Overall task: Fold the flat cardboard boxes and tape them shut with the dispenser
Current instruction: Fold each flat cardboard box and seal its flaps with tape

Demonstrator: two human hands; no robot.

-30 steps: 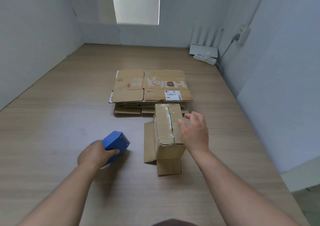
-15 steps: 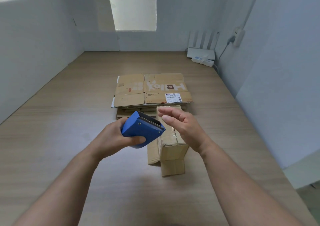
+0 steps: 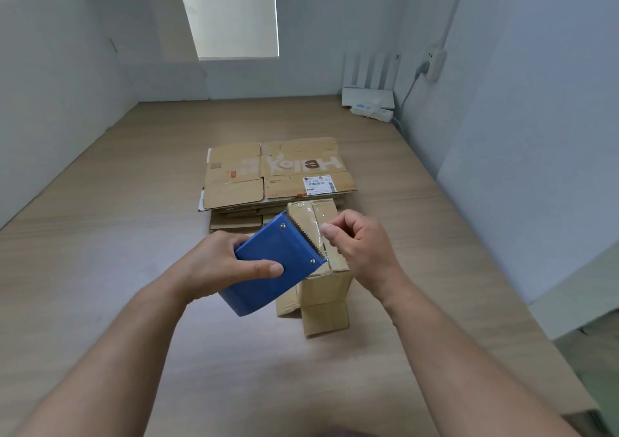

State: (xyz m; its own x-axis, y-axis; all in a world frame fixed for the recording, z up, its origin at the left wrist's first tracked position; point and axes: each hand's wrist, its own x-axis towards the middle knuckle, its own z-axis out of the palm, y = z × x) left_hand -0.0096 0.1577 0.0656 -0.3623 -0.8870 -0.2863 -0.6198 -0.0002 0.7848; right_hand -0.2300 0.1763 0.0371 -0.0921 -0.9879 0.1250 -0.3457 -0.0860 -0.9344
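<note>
Gripping the dispenser (image 3: 278, 262) is the left hand (image 3: 217, 266); the right hand (image 3: 361, 252) pinches its tape (image 3: 318, 234)

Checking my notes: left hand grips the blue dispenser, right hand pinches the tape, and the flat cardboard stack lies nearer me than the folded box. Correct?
No: the head view shows the flat cardboard stack beyond the folded box. Left hand grips the blue dispenser, right hand pinches the tape.
</note>
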